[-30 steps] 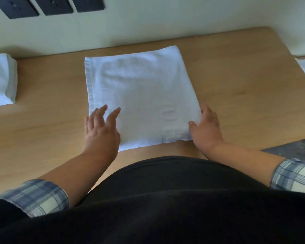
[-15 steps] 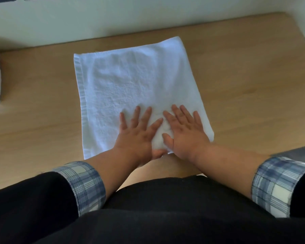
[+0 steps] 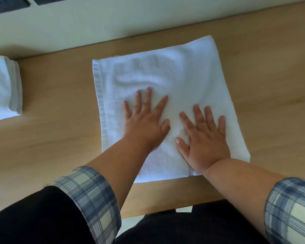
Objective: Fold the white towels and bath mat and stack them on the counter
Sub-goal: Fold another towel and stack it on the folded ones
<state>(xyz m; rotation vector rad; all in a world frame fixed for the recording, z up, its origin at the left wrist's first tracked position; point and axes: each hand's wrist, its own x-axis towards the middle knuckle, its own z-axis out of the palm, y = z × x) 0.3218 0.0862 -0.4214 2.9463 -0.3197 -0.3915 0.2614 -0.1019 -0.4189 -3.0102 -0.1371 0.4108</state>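
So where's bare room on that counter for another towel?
Bare counter lies between the folded stack and the towel, and again right of the towel. Only a narrow strip runs by the wall. Crowded middle: left hand and right hand press it.

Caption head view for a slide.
Left hand and right hand press flat on a white towel on the counter; folded stack at left.

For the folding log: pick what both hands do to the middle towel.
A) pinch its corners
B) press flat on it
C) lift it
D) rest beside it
B: the left hand and right hand lie flat, fingers spread, on the white towel.
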